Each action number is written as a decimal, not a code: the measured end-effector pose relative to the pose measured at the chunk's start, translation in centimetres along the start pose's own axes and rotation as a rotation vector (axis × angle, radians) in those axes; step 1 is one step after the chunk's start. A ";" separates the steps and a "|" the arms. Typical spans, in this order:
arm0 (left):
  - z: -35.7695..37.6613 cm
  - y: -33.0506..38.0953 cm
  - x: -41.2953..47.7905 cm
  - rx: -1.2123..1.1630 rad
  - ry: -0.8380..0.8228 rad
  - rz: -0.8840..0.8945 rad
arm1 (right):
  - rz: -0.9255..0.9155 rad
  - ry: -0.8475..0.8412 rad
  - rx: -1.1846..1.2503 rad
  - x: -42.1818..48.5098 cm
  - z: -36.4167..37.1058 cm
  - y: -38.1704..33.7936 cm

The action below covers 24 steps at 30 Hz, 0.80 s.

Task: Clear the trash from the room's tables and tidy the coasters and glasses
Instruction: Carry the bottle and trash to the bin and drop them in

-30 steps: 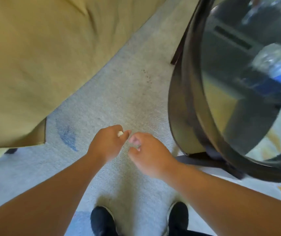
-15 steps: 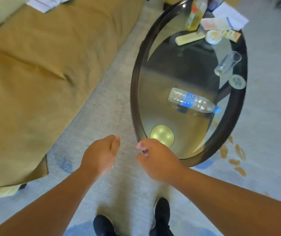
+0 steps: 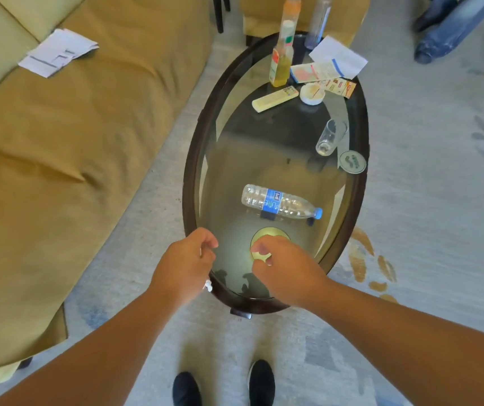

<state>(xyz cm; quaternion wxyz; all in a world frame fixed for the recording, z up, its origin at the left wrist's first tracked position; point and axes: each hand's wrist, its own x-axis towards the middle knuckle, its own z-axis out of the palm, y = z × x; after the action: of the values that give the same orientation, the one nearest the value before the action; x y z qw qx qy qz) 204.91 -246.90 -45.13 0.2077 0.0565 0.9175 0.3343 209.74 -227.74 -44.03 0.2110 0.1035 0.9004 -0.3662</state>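
An oval glass table (image 3: 188, 171) with a dark wooden rim stands in front of me. My left hand (image 3: 186, 263) hovers at its near left rim, closed, with a small white scrap (image 3: 208, 285) poking out underneath. My right hand (image 3: 283, 266) is over the near end, fingers curled at the near edge of a round gold coaster (image 3: 270, 236); whether it grips it is unclear. A plastic water bottle (image 3: 279, 204) lies on its side mid-table. An empty glass (image 3: 330, 136) stands beside a white round coaster (image 3: 352, 162) at the right rim.
The far end holds a remote (image 3: 274, 98), a small white dish (image 3: 311, 93), a juice bottle (image 3: 281, 58), a clear bottle (image 3: 319, 22), and leaflets and paper (image 3: 337, 57). A mustard sofa (image 3: 59, 159) with folded papers (image 3: 59, 51) is on the left. Someone's jeans-clad legs (image 3: 446, 27) are at the top right.
My view has lifted from the carpet to the whole table. Both hands have moved forward from above the floor to the table's near end, the right one reaching the gold coaster.
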 end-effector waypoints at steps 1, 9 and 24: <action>0.1 0.6 0.4 -0.004 -0.001 0.010 | 0.003 0.009 -0.008 0.3 -0.6 0.3; 1.1 3.6 5.3 0.070 0.000 0.098 | 0.036 0.077 -0.017 3.8 -3.6 0.8; 2.9 2.9 14.9 0.059 -0.134 0.176 | 0.126 0.132 -0.110 13.0 -5.9 1.3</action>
<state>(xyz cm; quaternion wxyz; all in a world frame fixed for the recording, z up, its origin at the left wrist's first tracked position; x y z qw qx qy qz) 192.53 -239.34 -50.43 0.2367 0.1651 0.9025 0.3197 196.81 -222.30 -46.98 0.1793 0.1719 0.9227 -0.2948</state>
